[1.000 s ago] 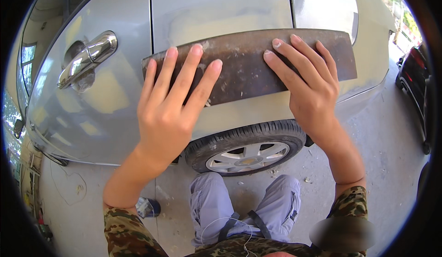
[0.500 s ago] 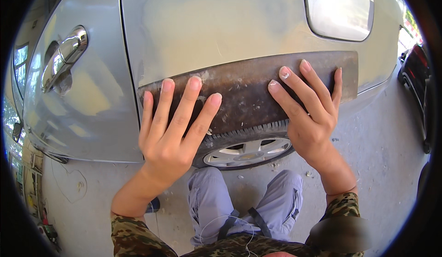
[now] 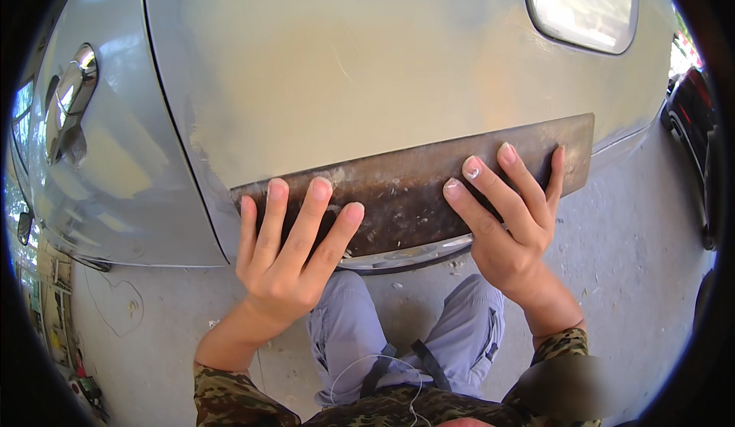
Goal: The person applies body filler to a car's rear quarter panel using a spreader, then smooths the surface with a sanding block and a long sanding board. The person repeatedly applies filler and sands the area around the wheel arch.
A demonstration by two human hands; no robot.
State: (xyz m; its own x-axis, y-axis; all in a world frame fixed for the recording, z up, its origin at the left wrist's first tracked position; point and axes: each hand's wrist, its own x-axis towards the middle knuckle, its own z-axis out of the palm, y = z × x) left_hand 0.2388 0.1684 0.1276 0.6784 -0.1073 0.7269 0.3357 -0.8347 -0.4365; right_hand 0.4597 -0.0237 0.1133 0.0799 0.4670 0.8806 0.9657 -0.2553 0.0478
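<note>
A long, dark brown filler spreader (image 3: 398, 210), stained with pale dried spots, lies with its upper edge along the car's side panel (image 3: 306, 83). That panel is silver with a broad yellowish-beige area above the blade. Near the spreader's left end, the spread fingers of my left hand (image 3: 285, 274) press on its front face. My right hand (image 3: 517, 239) grips it toward the right end, fingers also spread over the front, with whitish smears on some fingertips. Both thumbs are hidden. Below the blade, part of the wheel (image 3: 413, 257) shows; the rest is covered.
To the left is the car door with a chrome handle (image 3: 70, 105) and beige patches. A fuel flap (image 3: 586, 6) sits at upper right. Another dark vehicle (image 3: 689, 151) stands at far right. Small crumbs lie on the grey concrete floor (image 3: 612, 274). My knees are below the wheel.
Both hands have drawn the spreader down the panel, and it hides more of the wheel. Its upper edge looks straighter. The door handle and panel gap appear farther left.
</note>
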